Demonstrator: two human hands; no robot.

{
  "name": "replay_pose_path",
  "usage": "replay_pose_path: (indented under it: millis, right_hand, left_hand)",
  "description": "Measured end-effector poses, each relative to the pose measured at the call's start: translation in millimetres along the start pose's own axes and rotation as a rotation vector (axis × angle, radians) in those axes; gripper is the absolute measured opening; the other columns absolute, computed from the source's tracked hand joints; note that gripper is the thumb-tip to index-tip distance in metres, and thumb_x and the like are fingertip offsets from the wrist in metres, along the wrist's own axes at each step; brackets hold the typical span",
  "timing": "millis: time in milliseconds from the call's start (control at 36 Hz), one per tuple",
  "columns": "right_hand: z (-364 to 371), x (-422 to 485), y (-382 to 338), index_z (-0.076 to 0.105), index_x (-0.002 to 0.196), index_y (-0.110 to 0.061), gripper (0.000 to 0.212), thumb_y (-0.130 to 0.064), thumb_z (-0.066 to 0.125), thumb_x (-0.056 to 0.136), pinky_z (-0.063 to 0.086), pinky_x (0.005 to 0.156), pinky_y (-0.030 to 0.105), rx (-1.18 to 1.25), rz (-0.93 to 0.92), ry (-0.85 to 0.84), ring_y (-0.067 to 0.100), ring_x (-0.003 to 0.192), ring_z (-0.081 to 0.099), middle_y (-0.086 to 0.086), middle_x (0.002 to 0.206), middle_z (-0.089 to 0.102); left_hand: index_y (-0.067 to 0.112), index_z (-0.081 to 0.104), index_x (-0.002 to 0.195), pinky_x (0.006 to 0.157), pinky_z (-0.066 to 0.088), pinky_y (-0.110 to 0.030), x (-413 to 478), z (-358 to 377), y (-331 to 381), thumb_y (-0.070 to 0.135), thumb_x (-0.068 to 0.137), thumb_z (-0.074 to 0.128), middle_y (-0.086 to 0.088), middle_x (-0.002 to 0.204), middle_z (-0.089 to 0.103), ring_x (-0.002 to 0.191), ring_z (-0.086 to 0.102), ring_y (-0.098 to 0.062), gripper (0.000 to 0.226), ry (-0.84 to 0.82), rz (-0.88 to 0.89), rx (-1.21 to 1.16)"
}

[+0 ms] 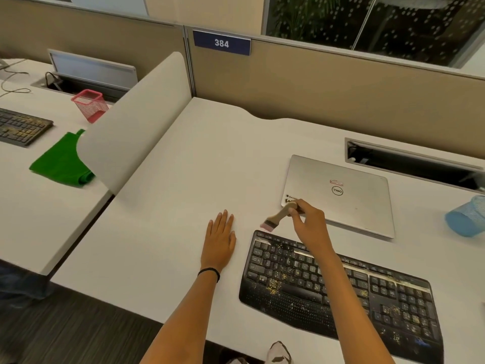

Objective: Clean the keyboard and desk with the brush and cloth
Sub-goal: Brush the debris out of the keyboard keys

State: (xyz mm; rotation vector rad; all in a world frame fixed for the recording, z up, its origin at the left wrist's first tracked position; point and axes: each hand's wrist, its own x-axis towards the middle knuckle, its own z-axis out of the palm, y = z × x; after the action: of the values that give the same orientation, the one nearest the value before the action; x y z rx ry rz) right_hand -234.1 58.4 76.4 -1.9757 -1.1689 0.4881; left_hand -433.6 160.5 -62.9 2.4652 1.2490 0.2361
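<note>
Our left hand lies flat on the white table, palm down with the fingers straight and together, holding nothing. It rests just left of the black keyboard without touching it.

Our right hand grips the tan handle of the brush, fingers curled round its far end. The hand hangs over the far left part of the keyboard, close to the near corner of the closed silver laptop. The brush slants down to the left, and its pink bristles sit at the keyboard's far left corner. We cannot tell whether they touch it.

Yellow crumbs are scattered over the keys and the palm rest, thickest near the left side and on the number pad.

The green cloth lies folded on the neighbouring table, beyond the low white divider, well apart from both hands. A second keyboard and a pink mesh cup stand near it. A blue cup lies on its side at the right edge.
</note>
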Motion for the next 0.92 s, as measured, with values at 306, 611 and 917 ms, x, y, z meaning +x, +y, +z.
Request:
replay_pose_path:
  millis: [306,611,917]
  right_hand:
    - [-12.4,-24.8,-0.7,0.062,0.099,-0.015,0.013,-0.011,0.052,0.093,0.039,0.081,0.022,0.048,0.026,0.092,0.011,0.092,0.056,-0.003,0.095,0.065]
    - [-1.5,-38.9,-3.5,0.064,0.097,-0.011,0.013,-0.011,0.052,0.092,0.043,0.082,0.032,-0.138,0.002,0.025,0.022,0.091,0.057,0.002,0.091,0.064]
    - [13.1,-46.9,-28.6,0.062,0.099,-0.01,0.015,-0.012,0.049,0.094,0.04,0.09,0.04,-0.19,-0.033,0.147,0.018,0.082,0.052,0.0,0.083,0.061]
  left_hand:
    - [0.014,0.017,0.149,0.114,-0.014,-0.022,-4.0,-4.5,2.6,0.042,0.09,0.002,0.0,0.157,0.004,0.144,-0.002,-0.013,0.067,0.024,0.032,-0.086]
    - [0.012,0.013,0.149,0.111,-0.014,-0.013,-29.2,-6.5,2.8,0.045,0.089,0.001,0.005,0.154,0.003,0.142,-0.005,-0.006,0.069,0.019,0.071,-0.171]
    - [0.009,0.016,0.149,0.112,-0.011,-0.016,-36.5,-5.7,0.8,0.032,0.096,0.017,-0.002,0.157,0.012,0.139,-0.003,-0.003,0.057,0.02,0.041,-0.151]
